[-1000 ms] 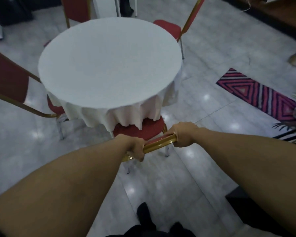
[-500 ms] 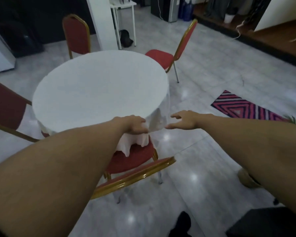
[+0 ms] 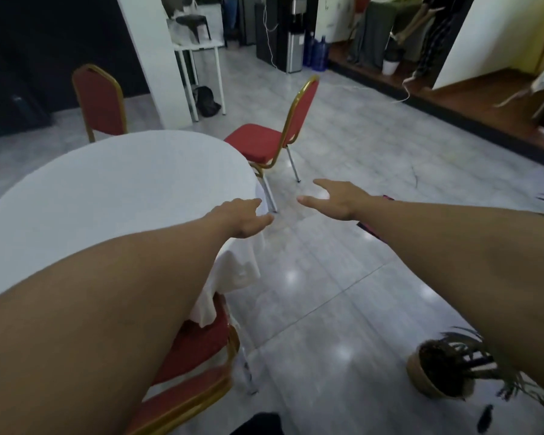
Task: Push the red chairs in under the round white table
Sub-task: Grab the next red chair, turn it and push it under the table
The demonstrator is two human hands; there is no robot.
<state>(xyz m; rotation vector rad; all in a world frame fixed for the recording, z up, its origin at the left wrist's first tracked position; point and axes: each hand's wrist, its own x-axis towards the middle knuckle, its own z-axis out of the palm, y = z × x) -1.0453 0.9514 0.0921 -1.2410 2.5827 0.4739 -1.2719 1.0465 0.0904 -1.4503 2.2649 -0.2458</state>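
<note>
The round white table [image 3: 107,196] fills the left half of the view, its cloth hanging over the edge. Just below me a red chair with a gold frame [image 3: 198,350] has its seat tucked partly under the cloth. A second red chair [image 3: 274,136] stands at the table's far right, its seat mostly outside the rim. A third red chair [image 3: 99,102] shows its back behind the table. My left hand [image 3: 242,216] and my right hand [image 3: 333,197] reach forward in the air, fingers apart, holding nothing, short of the second chair.
A potted plant in a woven basket [image 3: 434,372] sits on the floor at lower right. A white pillar [image 3: 151,58] and a small white table [image 3: 201,48] stand beyond the round table. A raised wooden platform [image 3: 471,95] runs along the right. Grey tiled floor [image 3: 327,277] lies between.
Both hands let go of the near chair's gold back rail and lifted forward. My view swung up and right, bringing the far right chair toward the middle.
</note>
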